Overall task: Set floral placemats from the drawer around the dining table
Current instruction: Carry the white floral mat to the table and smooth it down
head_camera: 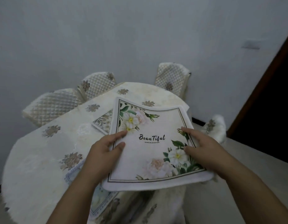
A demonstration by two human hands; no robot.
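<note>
Pale grey wall fills the top of the frame, and below it I look down on a round dining table (43,159) under a cream cloth with gold flower motifs, quilted chairs (51,105) tucked in at its far side. I have one floral placemat (149,147) at centre frame, held just above the table's near right edge. My left hand (106,151) grips its left border, thumb on top, and my right hand (203,149) grips the right border the same way, the two well apart. The far edge sags between the corners, so I judge it soft, light and floppy; holding opposite sides should keep it flat. Another mat (103,120) peeks out beyond it, and a bluish one (98,196) lies lower left under my forearm.
</note>
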